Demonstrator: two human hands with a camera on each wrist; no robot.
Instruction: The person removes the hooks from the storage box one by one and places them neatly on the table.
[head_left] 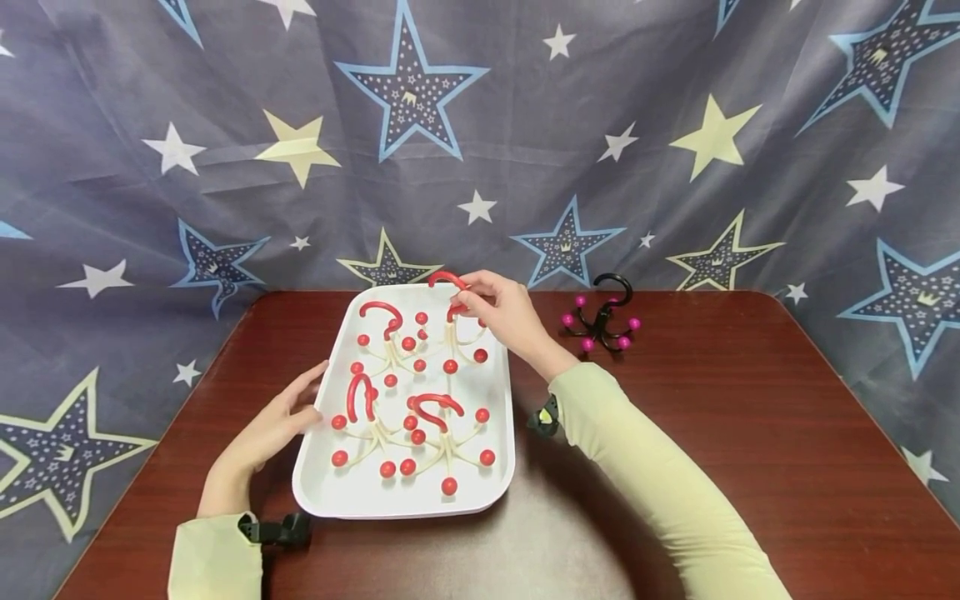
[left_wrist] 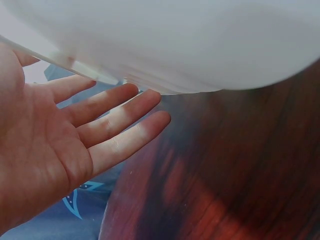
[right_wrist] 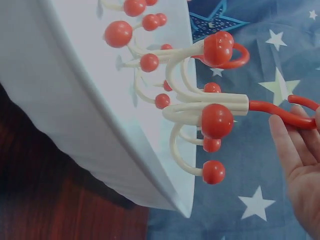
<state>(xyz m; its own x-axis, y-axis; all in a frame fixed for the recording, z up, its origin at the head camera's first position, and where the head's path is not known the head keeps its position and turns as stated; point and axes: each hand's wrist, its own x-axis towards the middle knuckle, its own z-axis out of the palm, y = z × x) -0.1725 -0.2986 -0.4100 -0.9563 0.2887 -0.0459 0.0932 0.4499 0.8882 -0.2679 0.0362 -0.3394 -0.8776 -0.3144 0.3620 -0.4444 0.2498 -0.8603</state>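
Head view: the hanger (head_left: 451, 335) with red balls is at the white tray's (head_left: 322, 485) far right corner; the right hand (head_left: 504, 315) pinches its red hook (head_left: 447, 275).

Left wrist view: the left hand (left_wrist: 52, 131) is wide, fingers straight, beside the tray.

Right wrist view: it looks light and stiff; its thin arms (right_wrist: 170, 75) might snap, so hold the hook.

Upright red-hooked massager (right_wrist: 232, 102) over white tray (head_left: 367, 493)

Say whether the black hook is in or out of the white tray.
Out: the black hook rests on the table, to the right of the white tray, apart from it.
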